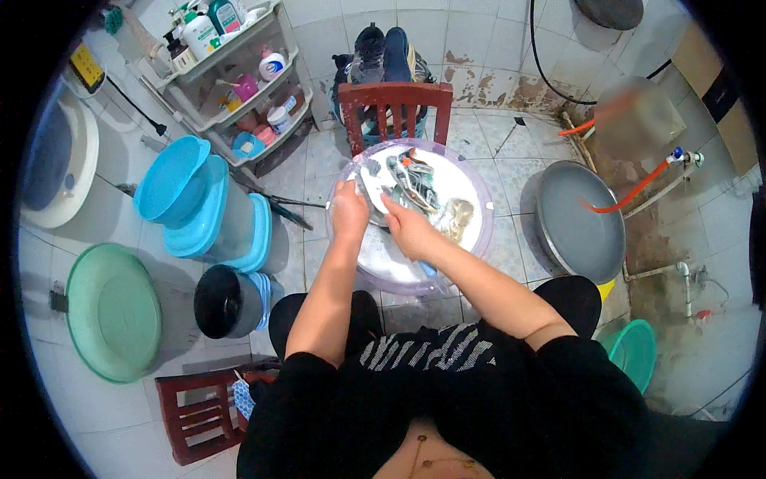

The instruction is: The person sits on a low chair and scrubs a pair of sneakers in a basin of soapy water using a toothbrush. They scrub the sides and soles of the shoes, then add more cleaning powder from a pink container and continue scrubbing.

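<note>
A translucent purple basin (488, 239) of white, sudsy water stands in front of me. Over its left side my left hand (350, 209) grips a greyish shoe (372, 167), mostly hidden by my fingers. My right hand (410, 230) is closed around a brush, whose blue handle end (427, 268) sticks out below the palm. A long white piece (374, 190) lies between the hands; I cannot tell whether it is the sole or the brush head. In the suds rest a dark shoe (413, 176) with orange details and a tan item (458, 218).
Behind the basin is a red wooden chair (395, 90), with several shoes (383, 51) piled beyond it. Blue-lidded containers (203, 209) and a black bucket (221, 302) stand left. A grey basin (580, 218) leans right, near an orange hose (640, 191). A shelf (239, 108) holds bottles.
</note>
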`<action>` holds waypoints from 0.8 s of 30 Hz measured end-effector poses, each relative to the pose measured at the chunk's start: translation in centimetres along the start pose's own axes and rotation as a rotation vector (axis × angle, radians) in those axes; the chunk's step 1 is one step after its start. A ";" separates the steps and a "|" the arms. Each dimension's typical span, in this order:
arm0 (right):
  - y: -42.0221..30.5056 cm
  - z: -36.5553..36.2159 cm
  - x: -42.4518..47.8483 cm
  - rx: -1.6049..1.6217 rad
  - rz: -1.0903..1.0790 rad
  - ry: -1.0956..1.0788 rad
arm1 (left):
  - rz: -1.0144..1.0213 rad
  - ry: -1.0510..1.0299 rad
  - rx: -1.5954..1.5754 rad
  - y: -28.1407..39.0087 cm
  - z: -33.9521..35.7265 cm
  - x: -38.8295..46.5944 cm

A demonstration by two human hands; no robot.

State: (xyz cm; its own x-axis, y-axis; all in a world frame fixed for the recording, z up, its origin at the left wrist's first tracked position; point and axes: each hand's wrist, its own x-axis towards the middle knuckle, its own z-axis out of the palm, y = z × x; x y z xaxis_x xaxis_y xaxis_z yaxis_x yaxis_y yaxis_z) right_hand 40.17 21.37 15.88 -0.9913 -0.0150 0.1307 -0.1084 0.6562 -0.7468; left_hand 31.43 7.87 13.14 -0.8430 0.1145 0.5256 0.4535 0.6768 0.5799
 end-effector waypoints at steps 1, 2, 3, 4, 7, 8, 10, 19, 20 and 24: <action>-2.2 -1.0 -1.4 0.076 0.089 -0.063 | 0.011 -0.002 -0.025 -0.2 0.1 -0.3; -1.2 -0.1 -1.2 0.090 0.029 -0.008 | 0.021 -0.004 -0.050 -0.4 0.3 -0.6; -0.1 0.4 -0.9 0.107 -0.026 0.070 | 0.052 -0.013 -0.079 0.0 0.6 -0.4; 0.4 0.7 0.5 0.078 -0.031 0.115 | 0.071 -0.019 -0.110 0.3 0.6 -0.4; 1.3 -0.2 4.0 -0.091 0.099 0.097 | 0.110 -0.066 -0.165 1.1 0.3 -0.9; 3.6 0.5 5.0 -0.104 0.014 0.158 | 0.117 -0.103 -0.160 1.8 0.4 -1.0; 3.3 0.7 4.4 -0.047 -0.003 0.170 | 0.033 -0.100 -0.111 1.8 0.0 -1.2; 0.7 0.9 1.6 -0.038 0.150 0.056 | -0.003 -0.160 -0.047 -0.5 1.6 -1.2; 1.3 0.9 2.8 -0.061 0.172 0.056 | 0.054 -0.163 -0.067 -0.3 1.4 -1.2; 5.0 1.3 5.6 -0.155 -0.013 0.222 | -0.010 -0.072 -0.121 1.0 0.8 -1.2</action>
State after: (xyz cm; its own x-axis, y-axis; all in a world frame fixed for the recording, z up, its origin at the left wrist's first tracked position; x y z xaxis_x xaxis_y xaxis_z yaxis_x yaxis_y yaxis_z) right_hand 33.96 23.53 12.05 -0.9474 0.1299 0.2924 -0.0920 0.7647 -0.6378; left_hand 32.67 8.99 12.56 -0.8642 0.1636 0.4759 0.4733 0.5857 0.6580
